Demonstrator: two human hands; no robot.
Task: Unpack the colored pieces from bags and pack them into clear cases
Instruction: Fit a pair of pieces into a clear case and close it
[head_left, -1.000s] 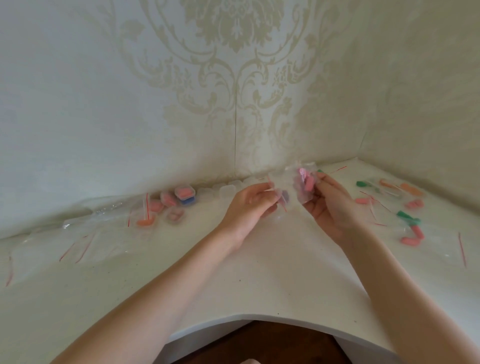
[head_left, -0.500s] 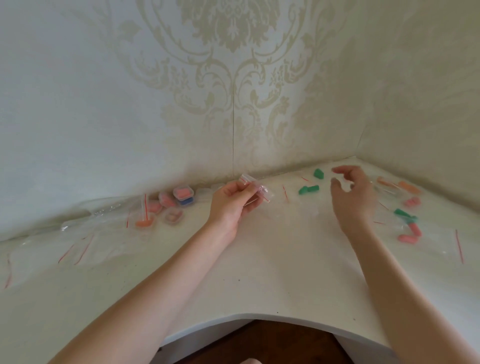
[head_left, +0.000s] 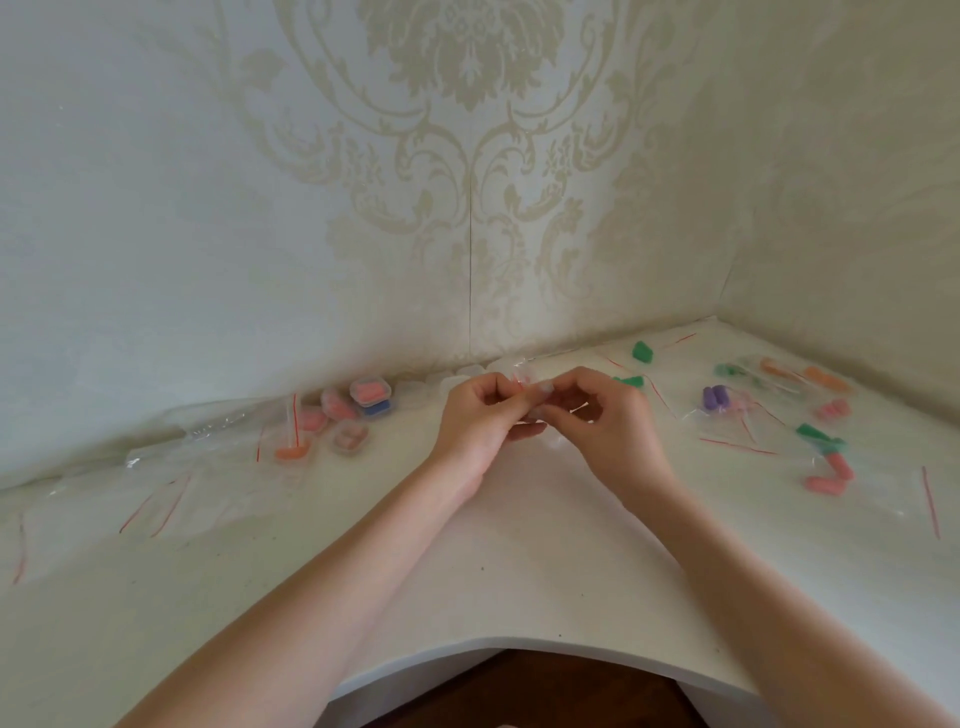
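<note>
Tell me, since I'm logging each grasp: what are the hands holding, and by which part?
Both hands, left and right, pinch a small clear bag between them with their fingers; which part of it cannot be told.

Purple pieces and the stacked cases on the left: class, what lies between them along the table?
In the head view, both hands: the left hand and right hand meet between the stacked cases and purple pieces, pinching something clear.
</note>
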